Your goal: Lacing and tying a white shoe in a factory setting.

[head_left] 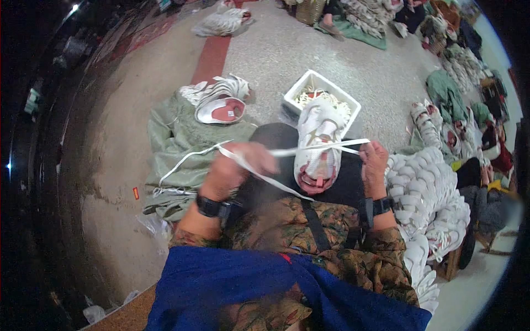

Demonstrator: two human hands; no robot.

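White shoe [317,132] — pinkish-red lining [314,181], white lace [287,151], brown leaf-patterned clothing [276,223], blue cloth [232,281], grey-green sack [170,128]

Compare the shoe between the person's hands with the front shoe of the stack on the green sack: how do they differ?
The shoe between the hands rests on a black surface; the stack's front shoe is over the green sack. White lace crosses the first, stretched between left hand and right hand; none shows across the stack's front shoe. Both look mainly white with reddish insides.

place: shoe workshop; signs: heaped white shoes [422,187]; box [334,87] of laces [302,99]; co-workers [487,208] among piles
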